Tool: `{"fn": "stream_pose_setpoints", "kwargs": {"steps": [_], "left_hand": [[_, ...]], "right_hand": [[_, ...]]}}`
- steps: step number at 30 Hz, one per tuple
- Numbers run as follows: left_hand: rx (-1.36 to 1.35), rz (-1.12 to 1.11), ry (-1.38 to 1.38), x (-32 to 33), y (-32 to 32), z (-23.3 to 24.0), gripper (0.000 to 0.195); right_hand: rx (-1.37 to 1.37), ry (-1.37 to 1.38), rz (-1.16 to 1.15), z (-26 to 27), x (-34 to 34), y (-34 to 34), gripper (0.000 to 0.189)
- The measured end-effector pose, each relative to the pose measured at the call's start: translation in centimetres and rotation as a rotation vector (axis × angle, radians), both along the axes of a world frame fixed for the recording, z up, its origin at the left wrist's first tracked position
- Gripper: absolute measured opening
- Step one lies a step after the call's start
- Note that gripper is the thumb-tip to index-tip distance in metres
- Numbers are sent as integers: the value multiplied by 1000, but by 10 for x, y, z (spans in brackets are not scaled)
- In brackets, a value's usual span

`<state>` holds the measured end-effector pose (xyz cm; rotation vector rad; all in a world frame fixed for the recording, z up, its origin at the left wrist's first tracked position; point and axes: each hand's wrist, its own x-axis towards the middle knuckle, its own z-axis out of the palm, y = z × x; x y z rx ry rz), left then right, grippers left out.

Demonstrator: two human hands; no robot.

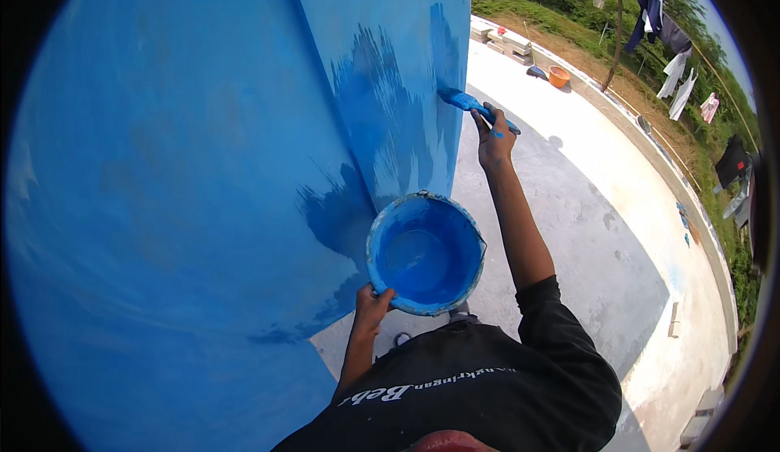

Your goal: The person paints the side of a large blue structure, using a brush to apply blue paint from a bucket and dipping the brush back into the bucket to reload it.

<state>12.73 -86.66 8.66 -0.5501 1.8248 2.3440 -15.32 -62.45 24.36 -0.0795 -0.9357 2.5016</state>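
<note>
My left hand grips the rim of a paint bucket and holds it up in front of my body. Blue paint lies in the bottom and coats the inner walls. In my right hand is a flat paintbrush, its bristles against the wall near its right edge. The blue wall has a projecting pilaster or column face. Darker, wet-looking patches of blue spread over that face and across the inner corner, with ragged streaked upper ends.
A concrete floor lies to the right, partly in shadow, bounded by a low curb. Along it are stacked blocks, an orange basin and a dustpan. Laundry hangs on a line beyond, before green bushes.
</note>
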Motion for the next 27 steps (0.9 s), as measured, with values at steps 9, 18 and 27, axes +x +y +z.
{"fn": "stream_pose_setpoints", "kwargs": {"steps": [9,18,27], "left_hand": [[-82,-30,28,31,-27,-16,13],[6,17,32,52,-25,-15,10],[-33,15,12,69,-29,-19,14]], "right_hand": [[219,342,19,159,-14,-20,29],[88,271,44,100,-5,-33,28],[238,-38,-20,24,-9,7,30]]}}
